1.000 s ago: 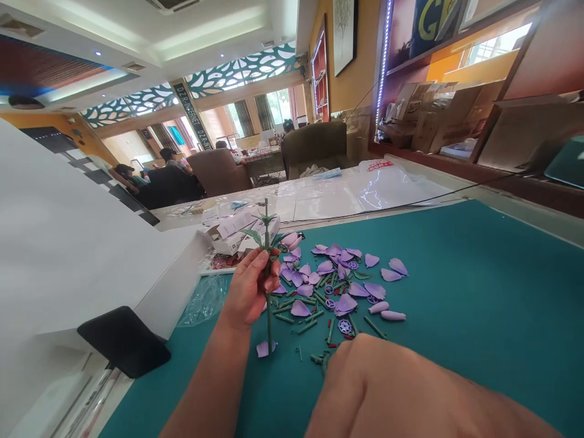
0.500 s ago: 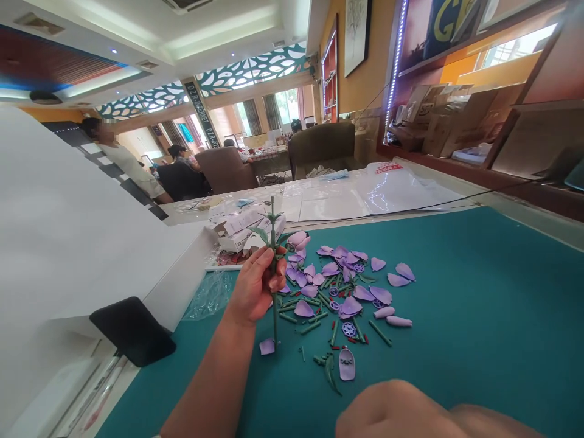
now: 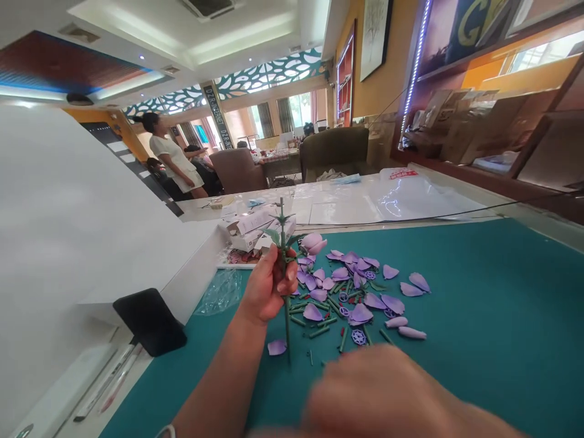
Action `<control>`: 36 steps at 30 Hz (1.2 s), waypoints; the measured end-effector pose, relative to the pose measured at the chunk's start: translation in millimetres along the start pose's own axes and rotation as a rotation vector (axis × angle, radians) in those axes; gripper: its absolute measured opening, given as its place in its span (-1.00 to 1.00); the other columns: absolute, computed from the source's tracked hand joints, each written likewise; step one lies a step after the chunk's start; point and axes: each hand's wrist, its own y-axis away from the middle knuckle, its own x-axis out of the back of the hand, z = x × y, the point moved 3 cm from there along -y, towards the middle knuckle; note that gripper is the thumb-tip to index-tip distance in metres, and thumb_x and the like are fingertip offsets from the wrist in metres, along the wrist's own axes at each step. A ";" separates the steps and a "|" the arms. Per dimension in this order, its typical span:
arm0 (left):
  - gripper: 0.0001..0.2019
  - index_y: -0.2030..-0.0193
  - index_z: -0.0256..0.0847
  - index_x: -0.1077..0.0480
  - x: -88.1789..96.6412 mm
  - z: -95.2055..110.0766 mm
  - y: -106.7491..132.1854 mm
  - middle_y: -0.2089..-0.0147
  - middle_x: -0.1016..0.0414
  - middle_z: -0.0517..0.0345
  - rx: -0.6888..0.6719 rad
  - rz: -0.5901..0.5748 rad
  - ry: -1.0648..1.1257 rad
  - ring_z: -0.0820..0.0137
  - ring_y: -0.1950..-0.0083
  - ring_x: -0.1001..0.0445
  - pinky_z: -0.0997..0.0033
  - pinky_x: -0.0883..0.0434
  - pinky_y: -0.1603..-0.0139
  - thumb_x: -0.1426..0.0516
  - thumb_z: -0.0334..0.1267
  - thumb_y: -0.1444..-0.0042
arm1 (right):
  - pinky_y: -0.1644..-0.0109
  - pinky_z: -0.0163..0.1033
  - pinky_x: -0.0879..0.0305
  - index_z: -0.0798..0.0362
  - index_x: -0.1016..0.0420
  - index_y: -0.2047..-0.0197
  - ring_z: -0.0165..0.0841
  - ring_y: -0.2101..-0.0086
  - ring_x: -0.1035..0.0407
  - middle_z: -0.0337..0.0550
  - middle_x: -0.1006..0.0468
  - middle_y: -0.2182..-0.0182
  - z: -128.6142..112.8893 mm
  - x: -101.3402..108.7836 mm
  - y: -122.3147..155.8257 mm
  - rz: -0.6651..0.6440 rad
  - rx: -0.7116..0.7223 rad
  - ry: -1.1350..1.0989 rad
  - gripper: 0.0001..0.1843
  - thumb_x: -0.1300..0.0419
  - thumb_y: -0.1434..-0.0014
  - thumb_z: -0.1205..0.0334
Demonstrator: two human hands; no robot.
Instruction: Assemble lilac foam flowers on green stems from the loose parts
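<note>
While the left hand (image 3: pixel 266 286) is gripping a green plastic flower stem (image 3: pixel 287 322) upright over the teal mat (image 3: pixel 493 340), the right hand (image 3: pixel 369 392) is hovering nr the purple petals (image 3: pixel 362 313) on it, too blurred to tell if open or shut.

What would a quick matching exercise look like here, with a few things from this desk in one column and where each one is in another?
Things:
1. Green flower stem
2. Lone purple petal
3. Clear plastic bag
4. Right hand

Places:
A. Left end of the teal mat
B. Upright in the left hand
C. Blurred at the bottom of the view
D. Flat on the mat, beside the stem's lower end

Pairs: 1-B, 2-D, 3-A, 4-C
</note>
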 end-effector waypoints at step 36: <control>-0.76 0.31 -0.31 -0.49 2.3 1.9 1.4 0.47 -0.34 0.22 -0.085 -0.088 0.160 0.61 0.53 -0.22 0.57 -0.21 0.50 -0.36 -0.22 0.07 | 0.51 -0.39 -0.02 0.05 -0.20 0.58 -0.49 0.61 -0.17 -0.33 -0.29 0.66 101.6 -15.6 -70.4 0.098 -0.274 0.095 -0.76 -0.04 -0.10 0.39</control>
